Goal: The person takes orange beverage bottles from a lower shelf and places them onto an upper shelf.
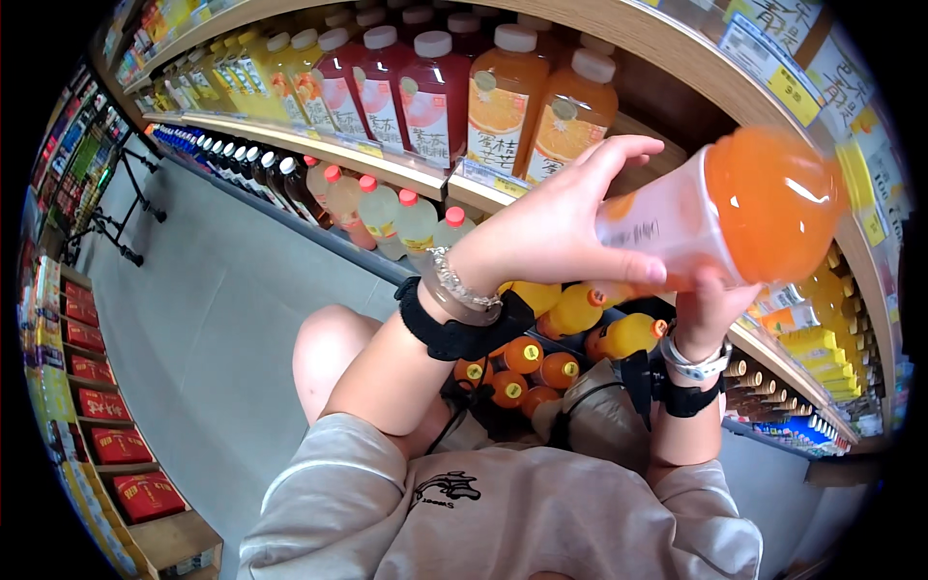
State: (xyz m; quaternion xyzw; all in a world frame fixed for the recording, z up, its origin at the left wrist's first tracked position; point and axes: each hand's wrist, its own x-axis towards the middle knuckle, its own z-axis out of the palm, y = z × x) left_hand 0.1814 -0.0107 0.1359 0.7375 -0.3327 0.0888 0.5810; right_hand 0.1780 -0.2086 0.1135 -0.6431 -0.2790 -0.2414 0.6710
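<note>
Bottle of orange drink [730, 215], tilted well over, lies between the two hands; from the left hand [551, 227] it reaches out to the right, and from the right hand [713, 314] it lies just above, touching; its long axis runs across the view, climbing slightly from the label [667, 232] by the left palm to the rounded orange end (no cap shows, so I cannot tell which end is the top). The left grip is spread wide about the label end, thumb laid against the label; whether its other fingers press on the far side I cannot tell; the right grip holds the bottle from beneath and is the nearer one to the orange end. Beyond the left hand, similar orange bottles [501, 92] stand upright on the wooden shelf [474, 184], so the held one's axis lies well across theirs; below, between the forearms, yellow bottles [572, 311] and orange-capped bottles [522, 355] sit close together.
</note>
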